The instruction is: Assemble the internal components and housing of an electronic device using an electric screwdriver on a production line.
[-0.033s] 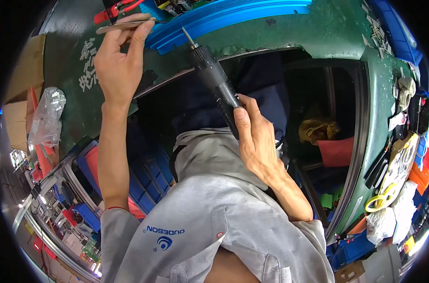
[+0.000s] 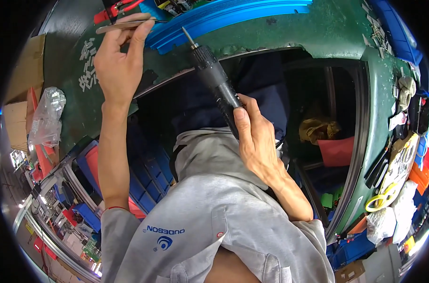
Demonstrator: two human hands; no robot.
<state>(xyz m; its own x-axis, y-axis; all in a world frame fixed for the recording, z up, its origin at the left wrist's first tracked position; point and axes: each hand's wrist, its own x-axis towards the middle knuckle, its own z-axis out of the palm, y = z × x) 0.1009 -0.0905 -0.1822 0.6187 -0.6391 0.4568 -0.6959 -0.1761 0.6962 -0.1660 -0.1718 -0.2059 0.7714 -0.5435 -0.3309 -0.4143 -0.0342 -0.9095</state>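
Long blue ribbed profile
Left hand pinches slim silver tweezers at its left end; right hand grips a black cylindrical screwdriver before it.

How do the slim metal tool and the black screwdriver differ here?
The slim metal tool is greyish; the black screwdriver is far thicker. The slim metal tool runs nearly sideways in the left hand; the black screwdriver slants, bit toward upper left, in the right hand. Both taper to a tip.
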